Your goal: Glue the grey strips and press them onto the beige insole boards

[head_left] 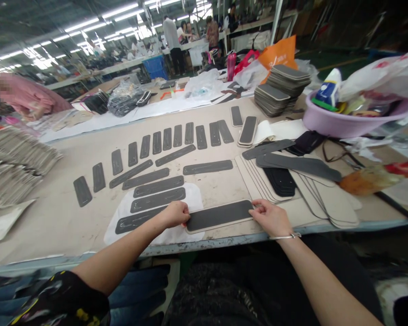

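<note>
Near the table's front edge lies a long dark grey strip on a beige backing with rounded corners (221, 216). My left hand (175, 214) pinches its left end, and my right hand (268, 216) pinches the right end. Left of it, several grey strips with shiny wet-looking lines (158, 200) rest partly on a white sheet (193, 194). Farther back, shorter grey pieces (145, 146) stand in a slanting row. To the right are fanned beige panels (258, 183), with black pieces (280, 181) and long grey strips (301, 165) on top.
A purple basin (347, 122) full of items sits at the right, beside stacks of grey pieces (274, 99). Stacked beige sheets (13, 158) are at the left. A person in pink (37, 95) bends over the table's far left. A bottle of amber stuff (367, 181) lies at the right edge.
</note>
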Available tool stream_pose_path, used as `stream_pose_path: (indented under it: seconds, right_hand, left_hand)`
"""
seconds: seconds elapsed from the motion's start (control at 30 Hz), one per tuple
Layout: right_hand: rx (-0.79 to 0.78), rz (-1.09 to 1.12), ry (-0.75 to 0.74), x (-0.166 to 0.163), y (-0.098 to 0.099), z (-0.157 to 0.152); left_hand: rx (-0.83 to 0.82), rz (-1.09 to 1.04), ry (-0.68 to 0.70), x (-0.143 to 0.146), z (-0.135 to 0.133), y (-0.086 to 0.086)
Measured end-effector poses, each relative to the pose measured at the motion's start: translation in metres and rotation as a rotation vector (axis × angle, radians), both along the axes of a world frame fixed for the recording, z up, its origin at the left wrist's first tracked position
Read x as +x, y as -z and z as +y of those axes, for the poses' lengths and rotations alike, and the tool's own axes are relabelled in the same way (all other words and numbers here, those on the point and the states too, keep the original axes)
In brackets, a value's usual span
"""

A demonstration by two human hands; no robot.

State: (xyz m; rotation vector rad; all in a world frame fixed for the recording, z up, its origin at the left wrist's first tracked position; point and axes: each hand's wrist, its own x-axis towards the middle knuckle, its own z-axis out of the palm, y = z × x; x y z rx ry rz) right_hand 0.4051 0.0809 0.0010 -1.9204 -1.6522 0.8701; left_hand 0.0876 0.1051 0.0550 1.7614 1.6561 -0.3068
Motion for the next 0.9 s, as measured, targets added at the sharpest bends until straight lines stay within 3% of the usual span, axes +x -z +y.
stream_pose_path:
  seconds: [0.63, 0.9]
  right_hand:
    - [0.014, -0.003, 0.048, -0.0032, -0.0007, 0.0011]
    - [0.042, -0.126, -0.029, -0.0015, -0.0039, -0.0029]
  left_hand:
    - [0.035, 0.007, 0.018, -0.0040, 0.0011, 0.0051]
    - [-0.013, 0.002, 0.022, -0.0010, 0.0032, 0.0009]
